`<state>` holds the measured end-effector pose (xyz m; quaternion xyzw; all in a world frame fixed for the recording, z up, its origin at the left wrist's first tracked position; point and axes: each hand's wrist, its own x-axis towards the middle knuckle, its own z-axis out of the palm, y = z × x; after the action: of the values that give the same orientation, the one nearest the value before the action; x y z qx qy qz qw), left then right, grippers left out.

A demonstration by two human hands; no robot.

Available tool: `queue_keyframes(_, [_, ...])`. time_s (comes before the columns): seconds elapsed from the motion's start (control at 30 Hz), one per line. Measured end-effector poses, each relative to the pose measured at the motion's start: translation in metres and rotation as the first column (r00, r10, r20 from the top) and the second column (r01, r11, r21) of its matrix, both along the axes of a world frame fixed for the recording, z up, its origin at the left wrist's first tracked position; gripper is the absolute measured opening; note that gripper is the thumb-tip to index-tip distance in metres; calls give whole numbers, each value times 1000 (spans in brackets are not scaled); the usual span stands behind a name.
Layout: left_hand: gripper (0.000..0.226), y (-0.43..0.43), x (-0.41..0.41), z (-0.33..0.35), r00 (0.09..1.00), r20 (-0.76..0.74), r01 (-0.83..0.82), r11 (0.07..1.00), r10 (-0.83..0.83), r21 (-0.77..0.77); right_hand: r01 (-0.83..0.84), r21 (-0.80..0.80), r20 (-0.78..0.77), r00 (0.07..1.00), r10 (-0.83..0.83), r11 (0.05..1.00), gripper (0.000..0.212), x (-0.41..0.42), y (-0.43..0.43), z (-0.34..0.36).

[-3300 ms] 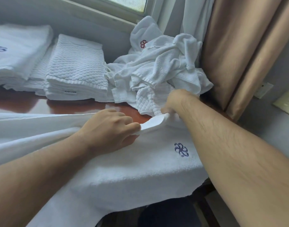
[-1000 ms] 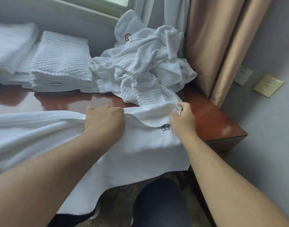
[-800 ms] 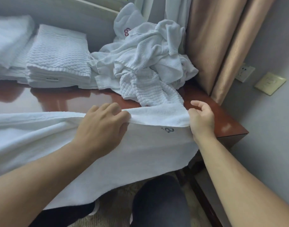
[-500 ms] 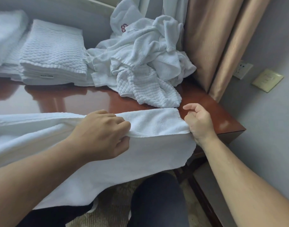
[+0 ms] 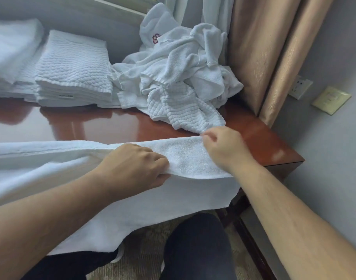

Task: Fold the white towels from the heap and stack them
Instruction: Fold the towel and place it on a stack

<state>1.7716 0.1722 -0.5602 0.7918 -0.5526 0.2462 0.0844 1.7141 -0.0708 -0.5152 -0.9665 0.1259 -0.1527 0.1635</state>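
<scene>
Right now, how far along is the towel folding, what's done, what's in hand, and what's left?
Done: a stack of folded waffle towels sits at the back of the table, with more folded towels at its left. In hand: the left hand and right hand grip the folded-over edge of a large towel draped off the table's front. Left: a crumpled heap by the curtain.

Glossy, red-brown polished wood on the bench (image 5: 96,126), mirroring pale shapes along the far edge. Soft looped terry, matt white, on the spread towel (image 5: 193,156). Waffle-textured cloth on the folded stack (image 5: 72,63) and on part of the crumpled heap (image 5: 185,63). Smooth satin sheen on the tan curtain (image 5: 259,47). Matt painted wall (image 5: 334,158).
</scene>
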Motion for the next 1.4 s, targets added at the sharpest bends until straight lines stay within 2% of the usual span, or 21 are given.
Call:
queue_keyframes(0.03, [40, 1, -2, 3, 999, -31, -29, 998, 31, 48, -91, 113, -52, 994, 98, 989, 29, 3, 15, -6])
queue_keyframes(0.07, [44, 2, -4, 6, 996, -57, -61, 993, 67, 100, -134, 146, -151, 976, 156, 980, 35, 5, 27, -15])
queue_keyframes(0.13, [49, 12, -4, 11, 992, -69, -97, 984, 108, 152, -150, -18, -335, 932, 135, 989, 58, 7, 37, -32])
queue_keyframes(0.17, [47, 21, -2, 13, 989, -77, -113, 984, 124, 141, -152, -72, -353, 928, 117, 986, 64, 6, 37, -36])
queue_keyframes(0.23, [56, 50, 3, 15, 974, -101, -194, 978, 201, 74, -140, -80, -382, 919, 99, 987, 65, 8, 34, -36])
queue_keyframes(0.3, [74, 85, 7, 13, 917, -141, -367, 928, 373, 71, -78, -123, -431, 902, 18, 989, 58, 14, 40, -31])
queue_keyframes(0.33, [82, 105, 8, 10, 871, -175, -453, 889, 459, 75, -21, -143, -419, 907, -42, 990, 53, 18, 50, -28])
queue_keyframes(0.4, [91, 140, 7, 5, 769, -243, -584, 805, 591, 106, 46, -117, -282, 956, -77, 992, 39, 21, 85, -29])
queue_keyframes(0.47, [95, 164, 6, 1, 678, -323, -650, 744, 660, 156, -109, 20, -157, 981, 111, 994, 46, 23, 125, -38])
queue_keyframes(0.53, [99, 175, 8, -2, 635, -401, -633, 742, 660, 219, -299, 94, -220, 924, 313, 950, 70, 25, 158, -46])
queue_keyframes(0.63, [99, 178, 14, -4, 638, -447, -592, 771, 627, 235, -364, -2, -277, 895, 349, 931, 93, 35, 167, -50])
queue_keyframes(0.93, [88, 170, 75, -2, 684, -463, -507, 824, 564, 254, -418, -126, -213, 897, 388, 899, 108, 61, 145, -46])
queue_keyframes(1.0, [92, 164, 92, -2, 699, -446, -504, 827, 559, 248, -403, -133, -208, 905, 372, 905, 105, 77, 141, -42])
queue_keyframes(1.1, [79, 157, 114, -1, 707, -430, -531, 823, 562, 203, -424, -155, -140, 904, 405, 892, 85, 96, 138, -37])
queue_keyframes(1.2, [80, 158, 119, 1, 727, -383, -547, 818, 570, 180, -464, -221, -59, 884, 463, 858, 67, 98, 141, -35])
queue_keyframes(1.27, [74, 170, 116, 3, 723, -428, -567, 820, 542, 82, -460, -303, 6, 875, 484, 835, 62, 95, 148, -35])
queue_keyframes(1.33, [56, 193, 113, 5, 680, -518, -649, 754, 519, -97, -471, -335, 72, 851, 520, 816, 55, 89, 165, -34])
queue_keyframes(1.4, [36, 227, 106, 3, 621, -541, -770, 567, 566, -291, -573, -272, 140, 771, 621, 773, 46, 80, 194, -33])
